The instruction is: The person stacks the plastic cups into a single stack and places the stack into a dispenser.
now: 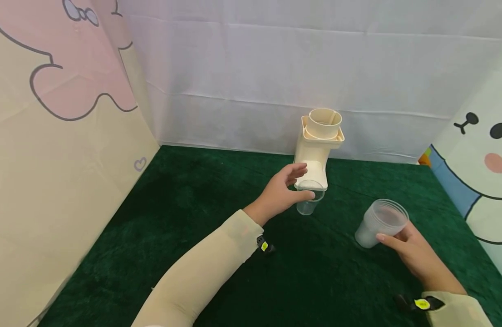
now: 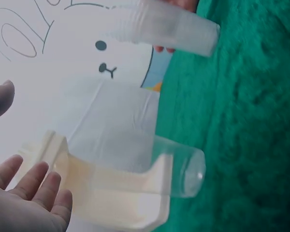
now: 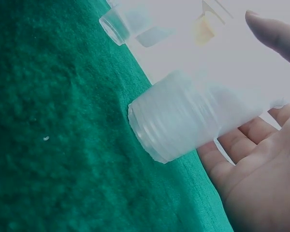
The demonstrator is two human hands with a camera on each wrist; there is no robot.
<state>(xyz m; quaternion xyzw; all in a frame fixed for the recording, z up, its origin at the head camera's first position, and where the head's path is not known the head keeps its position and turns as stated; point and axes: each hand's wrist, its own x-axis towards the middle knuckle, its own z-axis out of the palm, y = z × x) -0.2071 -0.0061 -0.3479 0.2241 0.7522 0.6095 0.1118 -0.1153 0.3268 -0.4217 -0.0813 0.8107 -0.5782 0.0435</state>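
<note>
A clear plastic cup [image 1: 306,206] stands upright on the green cloth, just in front of a cream plastic stand with a round tube [image 1: 324,125] on top. My left hand [image 1: 281,190] is beside this cup, thumb and fingers spread around it. In the left wrist view, the left fingers [image 2: 50,191] are loosely extended, apart from the cup's lower part. My right hand [image 1: 412,250] holds a stack of nested translucent plastic cups [image 1: 375,225], thumb on the near side and fingers behind. The stack's mouth faces up; its upper part is washed out in the right wrist view.
Green cloth [image 1: 234,268] covers the table. A white fabric sheet [image 1: 243,77] hangs behind the cream stand. Cartoon-printed panels [image 1: 67,163] stand at the left and right sides. A small white speck [image 3: 46,138] lies on the cloth.
</note>
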